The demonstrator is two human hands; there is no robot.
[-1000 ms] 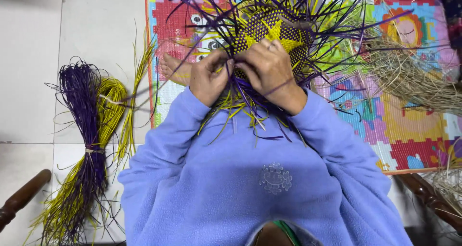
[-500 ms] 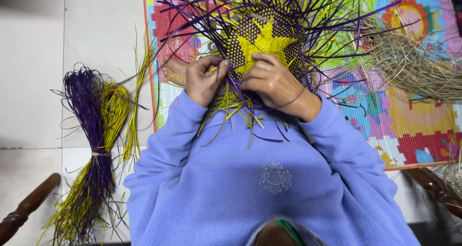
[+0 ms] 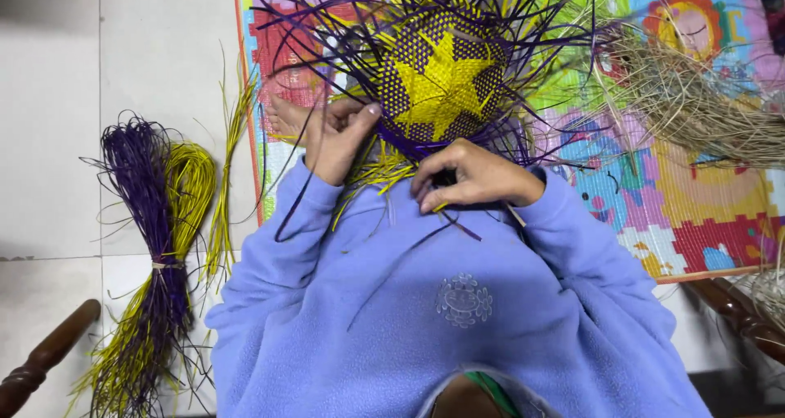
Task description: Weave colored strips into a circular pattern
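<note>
- My left hand [image 3: 337, 140] is up at the left rim of the woven piece [image 3: 441, 79], fingers curled loosely with the thumb pressed against the purple edge; purple strands run under the fingers, though I cannot tell how firmly I pinch them.
- My right hand [image 3: 474, 181] sits just below the lower edge of the weave, fingers closed narrow around a few purple and yellow strands.
- The woven piece is a rounded purple-and-yellow checker weave with a yellow star in its middle, held above my lap, between my two hands and over the near-left part of the mat.
- Loose purple and yellow strips fan out from its rim in every direction, some trailing down onto my lilac sweatshirt [image 3: 425, 304].
- Under it lies a bright puzzle-pattern play mat [image 3: 695, 222] on the tiled floor [image 3: 106, 75].
- A heap of pale dry fibre [image 3: 695, 107] rests on the mat near its right edge.
- On the floor, off the mat's left edge, lies a tied bundle of purple and yellow strips [image 3: 159, 254].
- A dark wooden chair leg [image 3: 45, 357] shows at the lower left corner.
</note>
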